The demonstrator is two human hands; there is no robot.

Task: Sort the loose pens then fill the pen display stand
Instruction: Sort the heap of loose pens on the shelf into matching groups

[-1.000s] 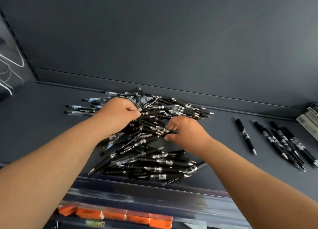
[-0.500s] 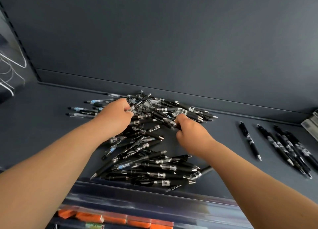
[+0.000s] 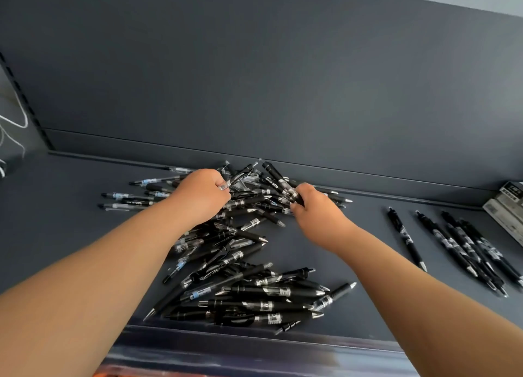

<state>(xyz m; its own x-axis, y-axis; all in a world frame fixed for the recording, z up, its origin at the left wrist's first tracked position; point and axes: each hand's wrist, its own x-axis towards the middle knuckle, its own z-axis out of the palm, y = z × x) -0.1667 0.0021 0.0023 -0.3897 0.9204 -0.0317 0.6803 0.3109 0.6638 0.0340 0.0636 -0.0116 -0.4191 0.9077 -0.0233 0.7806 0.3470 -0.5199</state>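
A big heap of loose black pens [image 3: 249,280] lies on the dark grey shelf [image 3: 65,235], spreading from the back ledge to the front lip. My left hand [image 3: 199,197] is over the heap's far left part and pinches a clear-barrelled pen [image 3: 239,178] that points up and right. My right hand [image 3: 314,207] grips a thick black pen [image 3: 278,178], its far end raised toward the back wall. At the right, several sorted black pens [image 3: 464,249] lie side by side, and one single pen [image 3: 406,238] lies apart from them. No display stand is visible.
A few clear pens with blue labels [image 3: 124,198] lie at the heap's left edge. Grey boxes [image 3: 506,209] sit at the far right. White wire hooks [image 3: 11,124] hang at the left. A clear plastic front lip [image 3: 254,354] runs along the shelf edge.
Both hands moved farther back into the heap. The right hand closed round a thick black pen and tilted it up; the left hand took a clear pen between its fingers.
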